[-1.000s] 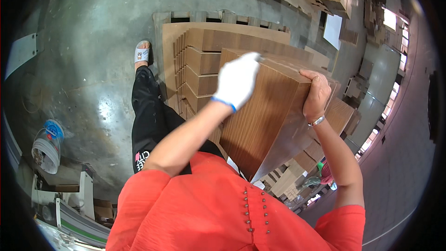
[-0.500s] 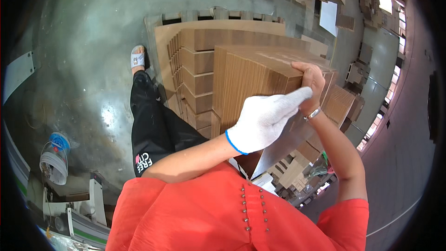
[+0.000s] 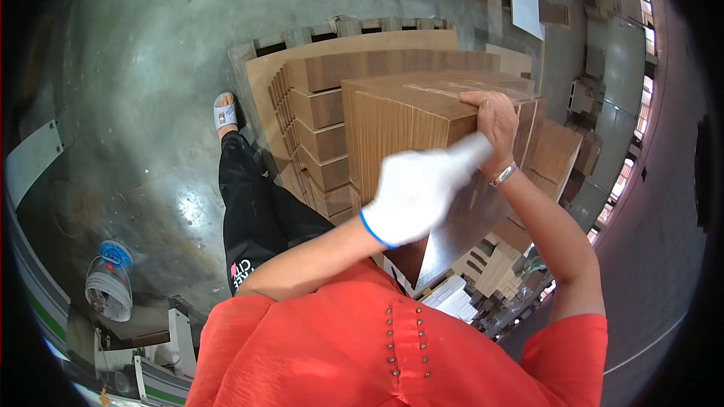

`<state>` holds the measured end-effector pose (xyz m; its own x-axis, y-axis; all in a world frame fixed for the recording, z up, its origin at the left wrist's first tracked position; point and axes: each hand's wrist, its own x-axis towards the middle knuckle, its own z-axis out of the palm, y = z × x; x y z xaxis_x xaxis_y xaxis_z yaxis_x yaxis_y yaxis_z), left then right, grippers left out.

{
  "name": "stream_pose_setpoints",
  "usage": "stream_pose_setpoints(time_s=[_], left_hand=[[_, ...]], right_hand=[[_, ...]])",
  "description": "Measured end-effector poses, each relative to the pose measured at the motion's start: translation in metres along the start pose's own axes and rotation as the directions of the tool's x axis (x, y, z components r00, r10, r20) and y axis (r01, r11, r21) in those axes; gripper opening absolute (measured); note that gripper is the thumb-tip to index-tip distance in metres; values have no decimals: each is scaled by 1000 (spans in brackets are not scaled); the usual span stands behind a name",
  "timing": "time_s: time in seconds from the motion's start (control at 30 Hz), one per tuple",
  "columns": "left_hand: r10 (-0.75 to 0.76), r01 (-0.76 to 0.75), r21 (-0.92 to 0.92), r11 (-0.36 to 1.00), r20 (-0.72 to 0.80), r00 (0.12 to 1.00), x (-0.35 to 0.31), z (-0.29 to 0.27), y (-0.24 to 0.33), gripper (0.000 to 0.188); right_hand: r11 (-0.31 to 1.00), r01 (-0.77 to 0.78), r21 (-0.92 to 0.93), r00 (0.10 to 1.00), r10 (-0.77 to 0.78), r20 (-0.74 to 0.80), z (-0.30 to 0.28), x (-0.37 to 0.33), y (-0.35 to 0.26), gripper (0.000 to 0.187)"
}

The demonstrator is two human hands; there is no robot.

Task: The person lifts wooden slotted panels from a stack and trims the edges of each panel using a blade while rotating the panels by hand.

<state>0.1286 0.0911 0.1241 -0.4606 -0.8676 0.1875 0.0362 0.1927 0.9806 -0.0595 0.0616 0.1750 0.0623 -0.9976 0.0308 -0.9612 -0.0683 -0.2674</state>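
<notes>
A tall stack of flat brown cardboard sheets (image 3: 396,124) stands in front of me, its sheet edges facing left. My right hand (image 3: 494,126), bare with a metal bracelet at the wrist, is at its near right corner, fingers bent over the edge. My left hand (image 3: 415,194) wears a white knitted glove with a blue cuff. It lies across the near side of the stack and points toward my right hand; its fingers are smeared by motion. Whether the glove touches the sheets or my right hand cannot be made out.
Behind stand more cardboard bundles (image 3: 320,109) in tiers, on a wooden pallet (image 3: 302,36). A white bucket (image 3: 109,294) sits on the floor at lower left, near machine framing (image 3: 181,339). Further cardboard piles (image 3: 554,154) lie to the right.
My gloved left hand has shifted slightly left and is now blurred. My right hand stays at the stack's corner. The whole view has shifted a little.
</notes>
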Motion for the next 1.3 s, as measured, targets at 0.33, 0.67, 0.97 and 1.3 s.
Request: stream_pose_setpoints(time_s=[0.33,0.67,0.97,1.3], left_hand=[[265,-262,-100,960,23,964,-1,-5,28,30],[-322,434,-645,628,292,900,54,-46,-41,24],[-443,502,-591,631,257,859,55,-45,-58,16],[-193,229,-212,950,180,965,16,-44,-2,38]], right_hand=[[1000,-25,-17,1000,25,11,-3,-1,-2,31],[1000,-25,-12,999,25,-25,0,5,-9,29],[1000,-27,-6,999,27,-21,0,1,-5,28],[1000,3,-17,1000,-3,0,-5,2,-7,27]])
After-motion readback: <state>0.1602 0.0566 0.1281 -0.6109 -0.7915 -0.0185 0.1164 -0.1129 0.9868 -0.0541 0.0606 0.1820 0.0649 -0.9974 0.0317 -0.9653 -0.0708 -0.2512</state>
